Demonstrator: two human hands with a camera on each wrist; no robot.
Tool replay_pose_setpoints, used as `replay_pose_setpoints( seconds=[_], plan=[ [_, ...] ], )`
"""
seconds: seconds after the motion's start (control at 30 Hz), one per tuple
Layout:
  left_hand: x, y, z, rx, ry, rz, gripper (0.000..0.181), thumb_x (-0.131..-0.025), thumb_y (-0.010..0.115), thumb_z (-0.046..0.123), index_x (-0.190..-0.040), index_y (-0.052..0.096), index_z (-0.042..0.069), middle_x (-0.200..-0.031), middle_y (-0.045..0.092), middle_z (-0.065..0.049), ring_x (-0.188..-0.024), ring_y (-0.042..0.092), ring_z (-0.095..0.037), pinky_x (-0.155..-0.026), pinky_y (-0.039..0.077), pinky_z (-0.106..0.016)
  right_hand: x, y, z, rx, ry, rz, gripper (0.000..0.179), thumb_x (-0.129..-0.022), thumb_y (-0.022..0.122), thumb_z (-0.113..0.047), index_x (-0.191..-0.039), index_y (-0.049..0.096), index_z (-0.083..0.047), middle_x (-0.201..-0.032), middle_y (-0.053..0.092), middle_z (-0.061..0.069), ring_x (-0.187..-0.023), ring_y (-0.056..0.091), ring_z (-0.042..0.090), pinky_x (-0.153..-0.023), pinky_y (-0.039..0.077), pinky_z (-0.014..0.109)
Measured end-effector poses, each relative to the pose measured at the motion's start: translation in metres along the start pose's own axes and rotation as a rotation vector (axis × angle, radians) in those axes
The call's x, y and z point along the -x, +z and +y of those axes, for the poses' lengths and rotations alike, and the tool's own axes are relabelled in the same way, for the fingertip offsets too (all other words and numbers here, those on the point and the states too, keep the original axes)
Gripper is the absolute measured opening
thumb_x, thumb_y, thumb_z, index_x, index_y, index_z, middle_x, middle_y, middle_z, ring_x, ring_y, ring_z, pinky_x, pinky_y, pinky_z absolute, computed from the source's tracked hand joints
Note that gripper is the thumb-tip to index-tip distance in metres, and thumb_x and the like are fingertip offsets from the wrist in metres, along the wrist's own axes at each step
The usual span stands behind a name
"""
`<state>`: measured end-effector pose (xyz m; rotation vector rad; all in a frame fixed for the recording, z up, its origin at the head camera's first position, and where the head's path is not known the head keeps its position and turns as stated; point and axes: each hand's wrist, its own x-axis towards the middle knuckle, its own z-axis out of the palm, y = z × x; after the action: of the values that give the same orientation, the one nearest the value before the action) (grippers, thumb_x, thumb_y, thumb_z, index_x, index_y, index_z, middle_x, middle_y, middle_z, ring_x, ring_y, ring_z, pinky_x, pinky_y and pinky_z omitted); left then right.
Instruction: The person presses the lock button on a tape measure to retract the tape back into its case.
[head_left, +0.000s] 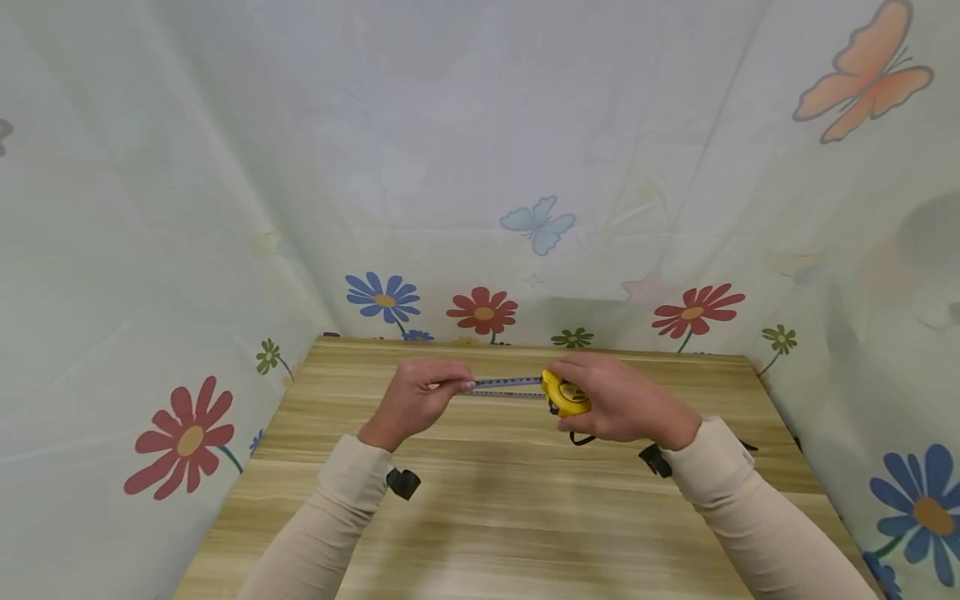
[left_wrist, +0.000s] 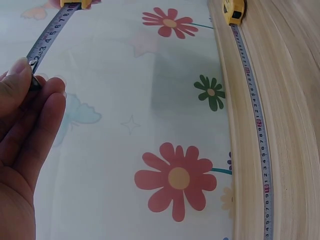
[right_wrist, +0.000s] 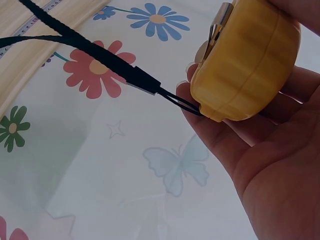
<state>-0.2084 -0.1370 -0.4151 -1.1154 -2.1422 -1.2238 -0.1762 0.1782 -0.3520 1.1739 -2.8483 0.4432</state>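
Observation:
My right hand (head_left: pixel 626 402) grips the yellow case of a tape measure (head_left: pixel 567 398) above the wooden table. A short length of its blade (head_left: pixel 512 382) is drawn out towards my left hand (head_left: pixel 416 398). In the left wrist view, thumb and fingers pinch the hook end of that blade (left_wrist: pixel 46 40). A second yellow tape measure (left_wrist: pixel 234 11) lies on the table, its long blade (left_wrist: pixel 257 115) stretched along the surface. From the head, the second case is hidden. A black strap (right_wrist: pixel 112 60) hangs from the held case in the right wrist view.
The wood-grain table (head_left: pixel 510 508) fills the lower part of the head view. Pale sheeting (head_left: pixel 450 150) printed with flowers and butterflies stands behind it and at both sides. Black wrist mounts (head_left: pixel 403 483) show beside the sleeves.

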Motion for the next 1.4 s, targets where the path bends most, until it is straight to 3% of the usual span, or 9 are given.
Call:
replay_pose_setpoints(
  seconds=[0.43, 1.4],
  plan=[
    [0.0005, 0.0009, -0.0004, 0.009, 0.004, -0.003, 0.009, -0.091, 0.077, 0.000, -0.094, 0.082, 0.008, -0.089, 0.081, -0.007, -0.077, 0.075, -0.014, -0.071, 0.061, -0.021, -0.0033, 0.0024, -0.0022, 0.013, -0.041, 0.019, 0.064, -0.082, 0.090, -0.032, -0.135, 0.063, -0.007, -0.120, 0.067, 0.003, -0.098, 0.062, 0.014, -0.087, 0.061, 0.035],
    [-0.0037, 0.0053, 0.0007, 0.002, 0.003, -0.011, 0.008, -0.092, 0.077, 0.003, -0.094, 0.082, 0.010, -0.091, 0.081, -0.004, -0.078, 0.075, -0.011, -0.070, 0.060, -0.020, -0.0091, 0.0008, -0.0079, -0.004, -0.043, 0.010, 0.066, -0.083, 0.090, -0.032, -0.137, 0.063, -0.005, -0.122, 0.067, 0.004, -0.100, 0.062, 0.015, -0.090, 0.061, 0.035]
  ],
)
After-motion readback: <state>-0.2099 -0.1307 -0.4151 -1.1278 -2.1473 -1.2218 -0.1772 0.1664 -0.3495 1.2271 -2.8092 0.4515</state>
